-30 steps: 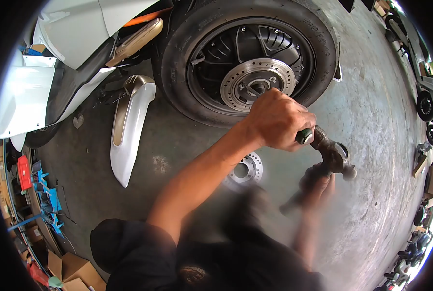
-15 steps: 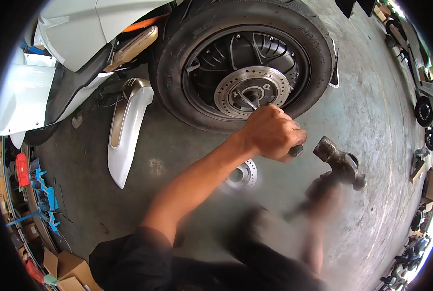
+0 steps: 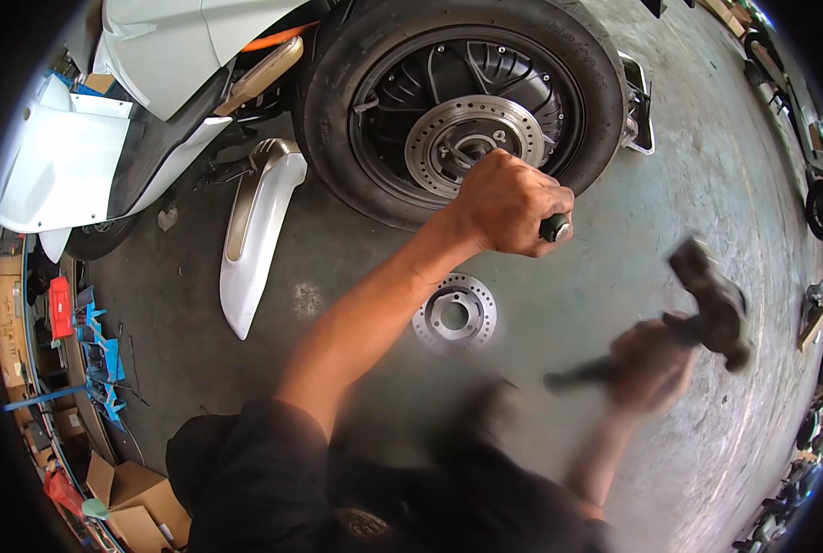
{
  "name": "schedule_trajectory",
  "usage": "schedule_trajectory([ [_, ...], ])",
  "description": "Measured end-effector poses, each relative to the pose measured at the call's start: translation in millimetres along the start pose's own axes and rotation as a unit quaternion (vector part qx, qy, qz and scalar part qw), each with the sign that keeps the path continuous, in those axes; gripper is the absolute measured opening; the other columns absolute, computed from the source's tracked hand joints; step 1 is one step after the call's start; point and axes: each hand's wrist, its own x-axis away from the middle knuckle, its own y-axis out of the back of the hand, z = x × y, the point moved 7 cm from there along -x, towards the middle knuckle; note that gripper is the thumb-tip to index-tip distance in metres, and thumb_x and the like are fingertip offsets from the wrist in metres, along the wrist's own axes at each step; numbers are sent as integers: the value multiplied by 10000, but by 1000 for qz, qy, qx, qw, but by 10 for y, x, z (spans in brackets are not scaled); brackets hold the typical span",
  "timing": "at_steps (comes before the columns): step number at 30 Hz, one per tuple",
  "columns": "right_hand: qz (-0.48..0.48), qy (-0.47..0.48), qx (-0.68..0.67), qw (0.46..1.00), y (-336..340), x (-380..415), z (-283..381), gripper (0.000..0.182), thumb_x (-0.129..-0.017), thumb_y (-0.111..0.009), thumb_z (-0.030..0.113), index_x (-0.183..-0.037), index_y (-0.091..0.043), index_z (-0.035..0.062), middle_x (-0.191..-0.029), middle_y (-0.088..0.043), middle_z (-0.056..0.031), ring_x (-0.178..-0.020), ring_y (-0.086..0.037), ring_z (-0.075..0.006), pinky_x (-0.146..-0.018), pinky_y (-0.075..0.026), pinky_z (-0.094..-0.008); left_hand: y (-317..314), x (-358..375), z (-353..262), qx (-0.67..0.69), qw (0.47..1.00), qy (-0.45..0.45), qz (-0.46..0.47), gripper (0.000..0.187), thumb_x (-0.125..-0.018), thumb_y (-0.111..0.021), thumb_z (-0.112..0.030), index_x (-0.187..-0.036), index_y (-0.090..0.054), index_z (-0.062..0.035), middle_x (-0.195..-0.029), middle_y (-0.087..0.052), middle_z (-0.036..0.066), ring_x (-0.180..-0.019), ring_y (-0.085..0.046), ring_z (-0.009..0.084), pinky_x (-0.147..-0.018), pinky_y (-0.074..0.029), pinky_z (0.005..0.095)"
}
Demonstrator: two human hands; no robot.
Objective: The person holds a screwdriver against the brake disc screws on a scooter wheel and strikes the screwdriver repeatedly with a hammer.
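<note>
The left hand (image 3: 513,203), nearer the wheel (image 3: 334,138), clasps a handled tool (image 3: 555,228) whose long axis runs toward the brake disc (image 3: 421,147), while the right hand (image 3: 651,370) grips a hammer (image 3: 716,309) well apart to its right.

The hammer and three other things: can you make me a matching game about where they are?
Things:
1. hammer
2. loose disc
3. dark-handled tool
4. cardboard box

Places:
A. in the left hand
B. at the picture's lower left, flaps open
C. in the right hand
D. on the floor, below the big wheel in the picture

Right pairs: 1-C, 2-D, 3-A, 4-B
</note>
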Motion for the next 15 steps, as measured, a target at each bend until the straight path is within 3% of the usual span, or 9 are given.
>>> schedule_trajectory([
  [1, -29, 43, -68, 996, 168, -54, 183, 551, -985, -473, 532, -1092, -465, -8, -693, -425, -9, -494, -373, -67, -414, -315, -214, -3, -5, 7, 1, 1000, 5, -1, 162, -655, -650, -68, -551, -527, -90, -510, -553, 59, -453, -578, 240, -437, -438, 320],
  [3, -168, 117, -71, 976, 409, -126, 658, 563, -965, -439, 606, -1042, -452, 48, -654, -322, 13, -472, -308, -72, -405, -302, -209, 40, -35, 2, -7, 1000, 12, -6, 153, -652, -651, -69, -558, -531, -87, -521, -565, 61, -460, -585, 237, -444, -445, 314],
  [5, -217, 169, -127, 953, 451, -90, 788, 547, -964, -409, 628, -1002, -439, 84, -653, -278, 11, -464, -260, -69, -403, -290, -190, 36, -18, 19, -3, 1000, 17, -10, 148, -655, -652, -71, -564, -537, -87, -523, -569, 57, -463, -589, 236, -450, -455, 313],
  [8, -58, 181, -96, 977, 144, 128, 31, 458, -986, -423, 587, -1014, -457, 131, -734, -465, 7, -512, -424, -123, -445, -372, -226, 8, 0, -38, 23, 1000, -7, -17, 137, -644, -656, -73, -567, -546, -95, -524, -571, 55, -468, -593, 240, -457, -465, 321],
  [9, 19, 51, 112, 992, -45, 173, -296, 383, -1005, -447, 459, -1010, -516, 82, -663, -493, -27, -514, -453, -135, -452, -389, -283, 36, -8, -56, 46, 999, -23, -18, 133, -639, -659, -75, -566, -550, -98, -526, -572, 57, -473, -597, 241, -460, -468, 322],
  [10, 99, -68, 308, 944, -187, 121, -638, 315, -1024, -472, 330, -1007, -576, 33, -593, -521, -61, -517, -482, -148, -458, -406, -340, 26, 4, -61, 5, 1000, -13, -7, 127, -631, -669, -84, -563, -562, -103, -533, -581, 52, -487, -611, 236, -466, -475, 319],
  [11, 97, -65, 304, 945, -145, 181, -731, 315, -1024, -472, 330, -1007, -576, 33, -593, -521, -61, -517, -482, -148, -458, -406, -340, -57, 22, -53, -28, 999, 3, 26, 131, -633, -673, -88, -559, -567, -104, -534, -584, 50, -490, -614, 234, -465, -477, 318],
  [14, 133, -97, 356, 920, 197, 484, -896, 295, -1010, -497, 308, -1066, -571, 27, -642, -571, -86, -556, -520, -171, -481, -440, -373, -103, 59, -90, -8, 1000, -4, 10, 124, -637, -668, -85, -564, -569, -101, -531, -581, 52, -482, -608, 234, -460, -473, 319],
  [15, 163, -184, 369, 896, 290, 563, -1020, 234, -1014, -493, 268, -1026, -565, 46, -691, -545, -41, -582, -497, -123, -485, -408, -312, -93, 48, -62, -12, 1000, 2, 10, 119, -639, -665, -85, -568, -571, -100, -532, -580, 54, -481, -606, 235, -459, -473, 318],
])
